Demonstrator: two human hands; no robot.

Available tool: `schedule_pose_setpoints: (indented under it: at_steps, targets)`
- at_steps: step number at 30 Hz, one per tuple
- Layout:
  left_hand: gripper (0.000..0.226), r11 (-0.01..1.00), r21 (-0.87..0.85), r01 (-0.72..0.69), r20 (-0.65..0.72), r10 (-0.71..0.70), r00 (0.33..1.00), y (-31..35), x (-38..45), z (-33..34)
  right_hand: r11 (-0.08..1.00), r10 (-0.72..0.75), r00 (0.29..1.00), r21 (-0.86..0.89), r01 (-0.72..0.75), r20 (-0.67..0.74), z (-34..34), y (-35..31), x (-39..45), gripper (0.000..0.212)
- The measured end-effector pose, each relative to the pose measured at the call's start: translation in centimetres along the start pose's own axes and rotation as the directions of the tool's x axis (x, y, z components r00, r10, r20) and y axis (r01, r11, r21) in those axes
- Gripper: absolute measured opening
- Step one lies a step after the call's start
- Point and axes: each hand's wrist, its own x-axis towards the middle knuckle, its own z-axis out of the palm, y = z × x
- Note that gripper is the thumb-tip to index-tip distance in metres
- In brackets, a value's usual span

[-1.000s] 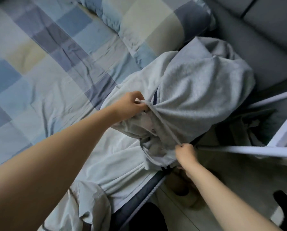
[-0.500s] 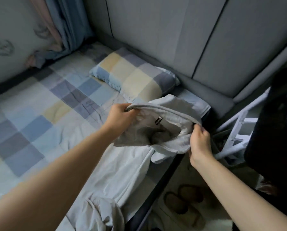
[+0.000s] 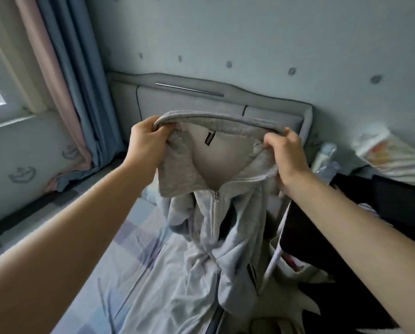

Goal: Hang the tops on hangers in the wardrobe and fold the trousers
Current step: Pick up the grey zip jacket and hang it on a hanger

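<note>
A light grey zip-up top (image 3: 216,232) hangs in the air in front of me, its collar spread wide with a small black label inside. My left hand (image 3: 146,143) grips the collar's left end and my right hand (image 3: 286,153) grips its right end. The zipper runs down the middle, partly closed. The lower part of the top is bunched and trails down over a pale garment (image 3: 163,297) lying on the bed. No hanger or wardrobe is in view.
The bed with a checked blue sheet (image 3: 127,237) lies below, its grey padded headboard (image 3: 192,100) against the wall. Blue and pink curtains (image 3: 64,75) hang at the left by a window. Dark clothes (image 3: 370,213) and a white rack (image 3: 277,247) stand at the right.
Both hands have lifted the grey top off the bed to chest height and stretched its collar open. My view has tilted up from the mattress to the headboard and wall.
</note>
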Motion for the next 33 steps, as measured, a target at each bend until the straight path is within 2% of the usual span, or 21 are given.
schedule_pose_setpoints:
  at_steps: [2, 6, 9, 11, 12, 14, 16, 18, 21, 23, 25, 28, 31, 33]
  targets:
    - [0.017, 0.996, -0.088, -0.002, 0.003, 0.002, 1.000, 4.3, -1.4, -0.1, 0.999, -0.047, 0.999, -0.023, 0.047, -0.004, -1.5, -4.0, -1.5, 0.015]
    - [0.010, 0.941, -0.295, 0.168, 0.091, -0.148, 0.985, 10.5, -4.4, 0.4, 0.969, -0.189, 0.982, -0.160, 0.188, 0.009, -5.7, -10.2, -4.8, 0.014]
    - [0.014, 0.941, -0.222, 0.256, 0.174, -0.220, 0.960, 12.8, -6.7, 1.1, 0.807, -0.411, 0.911, -0.449, 0.384, 0.040, -9.4, -12.9, -7.2, 0.022]
    - [0.023, 0.969, -0.108, 0.224, 0.261, -0.189, 0.947, 13.3, -8.3, 2.0, 0.683, -0.490, 0.869, -0.590, 0.430, 0.067, -11.9, -14.3, -8.7, 0.030]
    - [0.023, 0.983, -0.044, 0.179, 0.293, -0.158, 0.943, 13.5, -9.2, 2.7, 0.659, -0.482, 0.872, -0.623, 0.423, 0.082, -13.3, -14.8, -9.5, 0.033]
    - [0.015, 0.992, 0.120, 0.050, 0.327, -0.087, 0.941, 13.7, -10.5, 3.8, 0.693, -0.367, 0.926, -0.637, 0.337, 0.091, -15.7, -15.0, -10.7, 0.034]
    - [0.014, 0.920, 0.373, -0.119, 0.409, -0.047, 0.911, 13.8, -11.6, 5.1, 0.765, -0.193, 0.979, -0.614, 0.194, 0.069, -18.7, -14.9, -12.0, 0.027]
    - [0.022, 0.807, 0.543, -0.232, 0.549, -0.132, 0.825, 13.6, -13.3, 6.8, 0.801, -0.052, 0.998, -0.595, 0.067, 0.041, -21.8, -14.4, -13.7, 0.019]
    - [0.036, 0.675, 0.669, -0.310, 0.655, -0.340, 0.674, 12.8, -16.7, 9.8, 0.815, 0.123, 0.992, -0.571, -0.095, 0.012, -26.3, -14.0, -16.8, 0.024]
    - [0.050, 0.605, 0.694, -0.390, 0.694, -0.418, 0.587, 12.2, -19.4, 12.4, 0.799, 0.174, 0.985, -0.582, -0.150, -0.015, -29.4, -14.4, -19.2, 0.025]
    - [0.050, 0.580, 0.683, -0.445, 0.724, -0.453, 0.520, 11.8, -22.1, 15.2, 0.765, 0.197, 0.979, -0.617, -0.183, -0.046, -32.6, -15.3, -21.3, 0.031]
    - [0.049, 0.571, 0.650, -0.501, 0.759, -0.450, 0.471, 11.9, -26.6, 20.2, 0.734, 0.187, 0.976, -0.645, -0.214, -0.111, -37.7, -16.9, -24.3, 0.038]
    - [0.034, 0.556, 0.569, -0.605, 0.822, -0.405, 0.401, 12.2, -31.6, 25.1, 0.712, 0.186, 0.967, -0.655, -0.255, -0.174, -42.9, -18.7, -27.4, 0.023]
    - [0.032, 0.600, 0.507, -0.619, 0.862, -0.371, 0.346, 12.6, -34.8, 27.9, 0.703, 0.177, 0.961, -0.655, -0.276, -0.214, -45.9, -19.7, -29.4, 0.017]
